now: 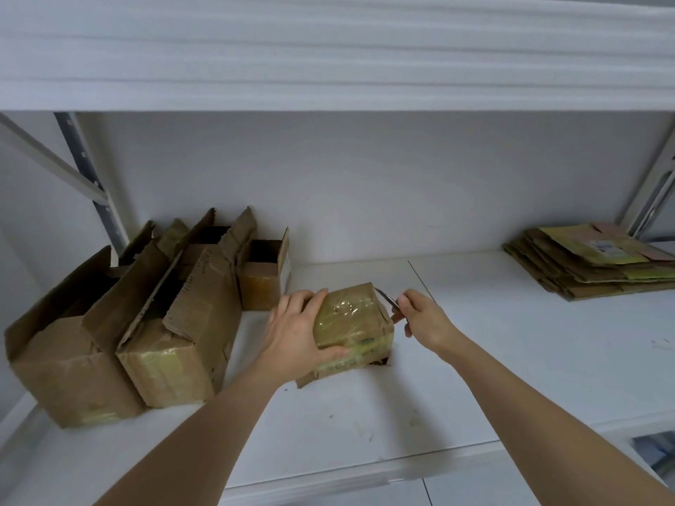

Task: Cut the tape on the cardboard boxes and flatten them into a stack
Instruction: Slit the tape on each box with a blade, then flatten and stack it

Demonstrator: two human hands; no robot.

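Note:
A small taped cardboard box (pixel 352 325) stands on the white shelf (pixel 475 359) in the middle of the view. My left hand (pixel 297 332) grips its left side, thumb along the near edge and fingers over the top. My right hand (pixel 425 317) holds a knife (pixel 387 298) just right of the box. The blade tip touches the box's far right top corner. Glossy tape covers the top and front of the box.
Three open cardboard boxes (pixel 164 323) with raised flaps stand in a row at the left. A stack of flattened boxes (pixel 591 262) lies at the back right. Another shelf board (pixel 328 52) hangs overhead, with metal uprights at both sides.

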